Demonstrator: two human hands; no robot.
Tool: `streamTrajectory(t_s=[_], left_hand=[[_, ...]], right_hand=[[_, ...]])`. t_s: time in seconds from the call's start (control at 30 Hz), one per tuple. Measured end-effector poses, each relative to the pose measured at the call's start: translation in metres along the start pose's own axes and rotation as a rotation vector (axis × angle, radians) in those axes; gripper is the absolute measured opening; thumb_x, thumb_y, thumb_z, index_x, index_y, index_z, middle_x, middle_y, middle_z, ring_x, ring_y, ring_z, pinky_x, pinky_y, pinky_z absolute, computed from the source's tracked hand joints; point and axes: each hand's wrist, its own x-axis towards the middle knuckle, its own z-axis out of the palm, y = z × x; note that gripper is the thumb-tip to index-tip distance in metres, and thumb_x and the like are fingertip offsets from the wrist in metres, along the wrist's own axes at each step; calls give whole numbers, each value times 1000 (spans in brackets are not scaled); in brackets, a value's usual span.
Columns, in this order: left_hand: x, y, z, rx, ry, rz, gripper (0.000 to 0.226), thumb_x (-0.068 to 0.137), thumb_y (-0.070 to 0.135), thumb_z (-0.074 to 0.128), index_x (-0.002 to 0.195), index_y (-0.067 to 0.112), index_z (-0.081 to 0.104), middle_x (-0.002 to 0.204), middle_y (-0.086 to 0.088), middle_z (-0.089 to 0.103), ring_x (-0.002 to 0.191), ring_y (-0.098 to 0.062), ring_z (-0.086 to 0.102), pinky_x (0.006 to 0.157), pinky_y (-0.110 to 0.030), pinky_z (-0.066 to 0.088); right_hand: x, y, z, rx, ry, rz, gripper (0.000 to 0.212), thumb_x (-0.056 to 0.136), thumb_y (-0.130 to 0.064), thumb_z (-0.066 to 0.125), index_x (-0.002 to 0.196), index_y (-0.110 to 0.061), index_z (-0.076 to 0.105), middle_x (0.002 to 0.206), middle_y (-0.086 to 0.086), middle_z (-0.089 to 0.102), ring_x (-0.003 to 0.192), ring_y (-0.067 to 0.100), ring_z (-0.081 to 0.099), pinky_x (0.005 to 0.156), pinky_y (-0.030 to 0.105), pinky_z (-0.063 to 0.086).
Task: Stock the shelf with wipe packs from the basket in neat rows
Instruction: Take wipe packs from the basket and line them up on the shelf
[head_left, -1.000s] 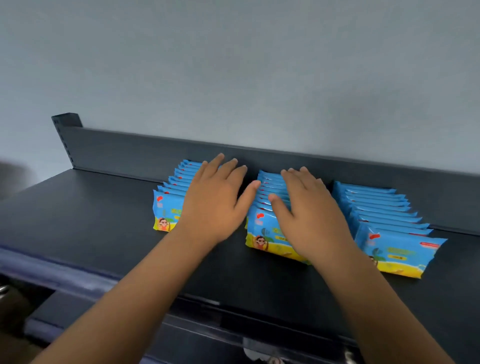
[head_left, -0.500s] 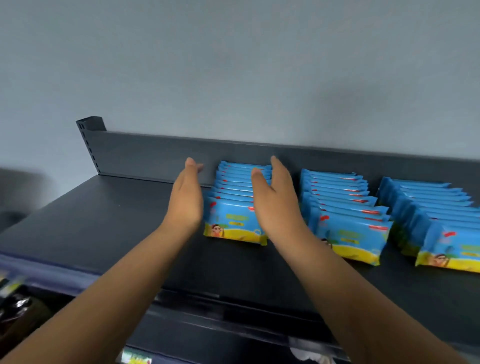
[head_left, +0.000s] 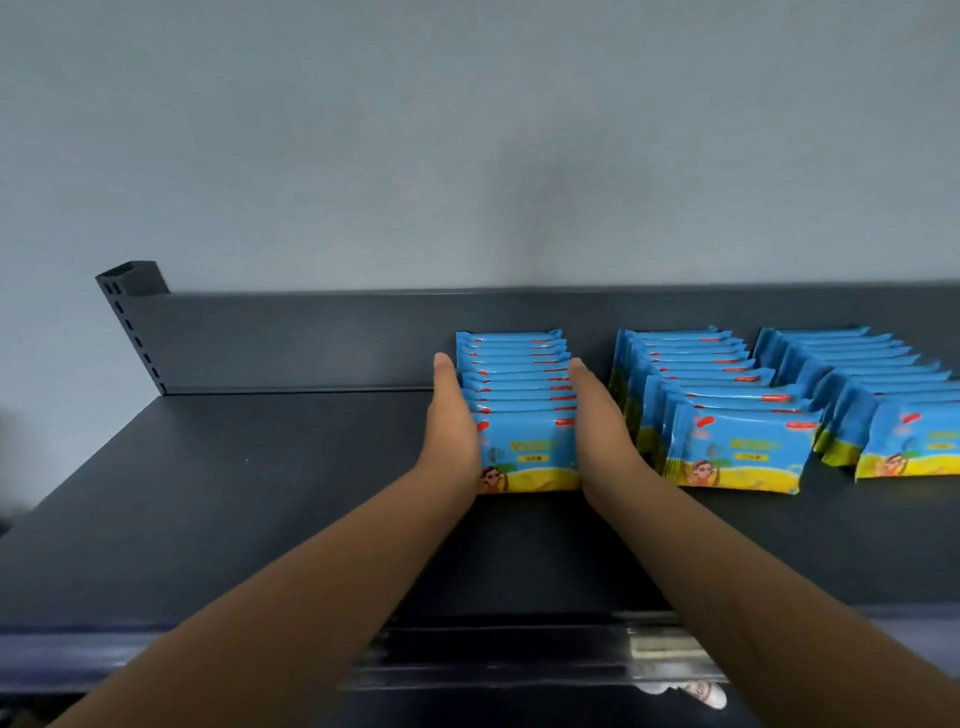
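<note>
We are looking across a dark grey shelf (head_left: 234, 493) standing against a pale wall (head_left: 467, 130), with a low back panel (head_left: 311, 343) running along its rear edge and a slotted upright (head_left: 132, 312) at the rear left corner. Three rows of blue wipe packs are standing on edge from the back panel toward the front: the right row (head_left: 883, 395), the middle row (head_left: 727, 415) and the left row (head_left: 524, 395), near the shelf's middle. We are seeing the left hand (head_left: 449, 426) and right hand (head_left: 597, 431) pressing flat against the two sides of the left row, each grip open with fingers straight, curled round nothing. The front packs are showing a yellow band, a cartoon figure, red marks and a yellow label whose print is too small for us to read.
</note>
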Motion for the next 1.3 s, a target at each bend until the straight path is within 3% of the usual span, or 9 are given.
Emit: streamTrajectory(t_s=[0.07,0.27,0.4,0.6,0.87,1.07,1.17,1.23,1.3], left_hand=[[3,-1,-4,21,-25,4,60,103,63,30,98,22,73,88,-6,80,76,-22,78,65,-33,59],[6,1,-9,101,-22,8,67,101,68,28,112,20,74,99,-8,80,87,-24,78,71,-35,60],[9,-2,-7,83,2,5,72,99,72,27,117,19,73,105,-10,79,97,-29,76,95,-47,57],[14,-2,-2,53,66,14,70,100,69,27,114,18,73,102,-10,79,95,-28,77,99,-49,56],[19,-3,3,25,193,87,59,102,63,31,113,17,67,95,-7,80,87,-25,78,88,-46,60],[22,-6,4,-27,314,113,57,101,61,33,104,19,71,86,-6,80,80,-25,78,77,-42,62],[22,-6,3,-13,315,122,54,102,57,33,109,19,71,88,-7,80,81,-26,78,78,-43,62],[20,-3,1,48,285,136,50,104,53,33,118,20,68,95,-7,79,82,-25,78,79,-42,62],[13,4,-3,158,213,193,42,106,50,34,116,24,66,99,-2,78,82,-14,77,79,-34,61]], right_hand=[[1,1,0,-22,-8,-10,38,104,-47,47,126,-24,68,113,3,78,104,23,75,101,48,55],[5,9,-3,-144,-25,-91,49,93,-61,40,125,-32,64,117,-3,76,110,18,73,105,49,52],[10,10,-3,-152,-24,-91,58,84,-72,43,125,-37,65,118,-5,76,110,17,72,104,49,52],[5,7,-3,-186,95,-83,47,106,-57,32,119,-31,68,107,-7,77,99,7,72,78,26,50],[0,4,1,-47,173,-60,48,105,-60,35,111,-29,71,99,-5,79,89,8,75,70,25,53],[-6,2,4,83,171,-97,41,106,-50,43,113,-21,71,103,1,79,94,15,77,82,36,61],[-9,1,5,38,205,-145,36,108,-46,41,118,-22,66,107,-1,76,98,13,74,83,31,59],[-12,-2,3,-77,258,-197,34,108,-43,41,133,-25,56,125,-2,69,111,12,67,89,30,54],[-17,-7,0,-226,284,-280,48,107,-36,45,153,-25,38,151,-4,51,135,12,51,110,36,45]])
